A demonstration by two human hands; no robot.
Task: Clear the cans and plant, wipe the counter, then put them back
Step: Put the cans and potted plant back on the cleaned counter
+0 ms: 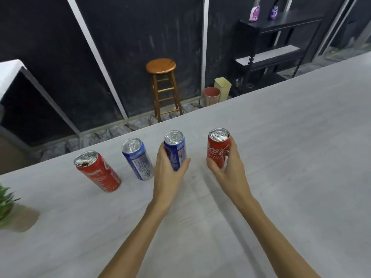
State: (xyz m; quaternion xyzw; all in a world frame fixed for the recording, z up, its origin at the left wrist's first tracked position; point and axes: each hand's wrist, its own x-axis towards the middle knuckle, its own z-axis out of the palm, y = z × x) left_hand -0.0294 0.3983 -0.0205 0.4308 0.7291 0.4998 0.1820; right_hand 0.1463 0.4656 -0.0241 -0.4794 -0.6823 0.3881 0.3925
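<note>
Several drink cans stand in a row on the pale grey counter [281,157]. My left hand [168,173] is wrapped around a blue can [174,145] in the middle. My right hand [230,167] grips a red cola can [217,147] at the right end of the row. Left of them stand a second blue can [136,159] and a second red can [98,171], both untouched. The green plant [5,201] peeks in at the left edge, mostly cut off.
Beyond the counter's far edge are a wooden stool [162,85], a pink bin [211,96] and a yellow bin [222,88] on the floor, and a black shelf unit [277,47] with two bottles on top. A white table [12,71] stands at the left.
</note>
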